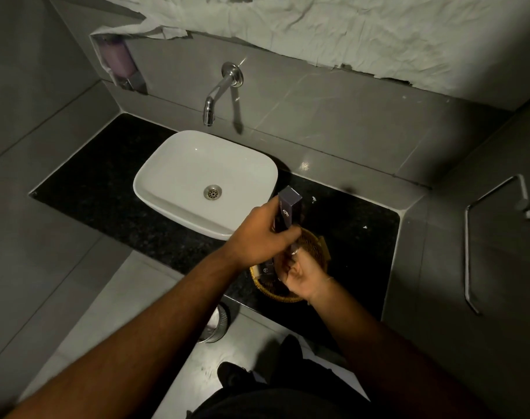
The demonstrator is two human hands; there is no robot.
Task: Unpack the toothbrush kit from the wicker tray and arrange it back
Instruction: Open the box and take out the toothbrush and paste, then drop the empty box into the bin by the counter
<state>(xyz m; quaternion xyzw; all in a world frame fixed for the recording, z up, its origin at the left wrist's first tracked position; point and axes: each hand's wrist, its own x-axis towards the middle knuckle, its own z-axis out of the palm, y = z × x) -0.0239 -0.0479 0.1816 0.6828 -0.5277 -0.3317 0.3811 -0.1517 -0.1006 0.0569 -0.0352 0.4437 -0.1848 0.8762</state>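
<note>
A long dark purple toothbrush kit box (287, 207) stands almost upright above the wicker tray (275, 293), which sits on the black counter to the right of the sink. My left hand (257, 237) is wrapped around the middle of the box. My right hand (300, 276) is over the tray with its fingers curled at the box's lower end. A second dark box (265, 272) lies in the tray, mostly hidden by my hands.
A white basin (167, 167) sits on the black stone counter (106, 189), under a chrome wall tap (218, 95). A chrome towel rail (469, 252) is on the right wall. A metal bin (215, 325) stands on the floor below the counter.
</note>
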